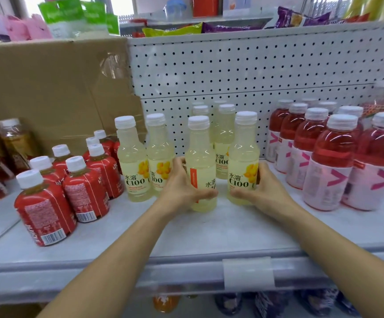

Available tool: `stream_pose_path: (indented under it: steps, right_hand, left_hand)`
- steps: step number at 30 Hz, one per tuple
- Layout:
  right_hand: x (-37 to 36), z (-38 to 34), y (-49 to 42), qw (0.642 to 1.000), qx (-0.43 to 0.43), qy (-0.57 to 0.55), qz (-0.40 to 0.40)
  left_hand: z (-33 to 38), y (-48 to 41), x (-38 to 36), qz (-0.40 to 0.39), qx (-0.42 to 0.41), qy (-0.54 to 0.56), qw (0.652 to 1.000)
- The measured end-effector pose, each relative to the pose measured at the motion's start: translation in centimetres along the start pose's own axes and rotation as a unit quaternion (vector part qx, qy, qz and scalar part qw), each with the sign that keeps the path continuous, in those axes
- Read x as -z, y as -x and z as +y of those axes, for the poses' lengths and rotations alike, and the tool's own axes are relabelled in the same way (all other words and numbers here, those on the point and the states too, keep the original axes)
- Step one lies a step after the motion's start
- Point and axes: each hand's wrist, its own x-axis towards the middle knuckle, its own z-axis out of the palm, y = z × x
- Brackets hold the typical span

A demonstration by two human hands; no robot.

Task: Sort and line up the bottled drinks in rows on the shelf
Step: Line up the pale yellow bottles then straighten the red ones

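Several pale yellow lemon drink bottles with white caps stand in the middle of the white shelf (209, 230). My left hand (181, 184) grips the front bottle (200, 157) low on its body, its label turned sideways. My right hand (262, 187) grips the neighbouring yellow bottle (243, 154), whose label faces me. Two more yellow bottles (135, 157) stand to the left and others stand behind. Red-labelled tea bottles (83, 187) stand in rows on the left. Pink-red drink bottles (328, 166) stand in rows on the right.
A white pegboard (243, 70) backs the shelf. A flattened cardboard sheet (48, 88) leans at the back left, with brown tea bottles (9, 143) in front of it. A price-tag holder (248, 274) sits on the shelf's front edge. Snack bags lie on the shelf above.
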Motion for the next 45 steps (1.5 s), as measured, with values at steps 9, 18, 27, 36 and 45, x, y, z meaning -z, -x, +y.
stream_pose_path:
  steps: [9, 18, 27, 36, 45]
  right_hand:
    - [0.5, 0.6, -1.1, 0.998, 0.004, -0.010, -0.058]
    - [-0.2, 1.3, -3.1, 0.999, 0.005, 0.005, -0.047]
    - [-1.0, 1.5, -3.1, 0.999, 0.001, 0.039, -0.023]
    - [0.5, -1.3, -0.8, 0.985, 0.113, 0.038, 0.124]
    - [-5.4, -12.3, 0.5, 0.969, 0.247, -0.012, 0.000]
  left_hand:
    - [-1.1, 0.3, -1.5, -0.050, -0.041, -0.026, 0.998]
    - [-1.6, -1.2, -2.3, 0.011, -0.034, 0.006, 0.999]
    - [-1.9, -1.3, -2.3, -0.029, -0.020, 0.051, 0.998]
    - [0.2, 5.0, 2.2, 0.084, -0.074, -0.097, 0.989]
    - [1.0, 1.6, 10.7, 0.253, -0.058, 0.028, 0.965]
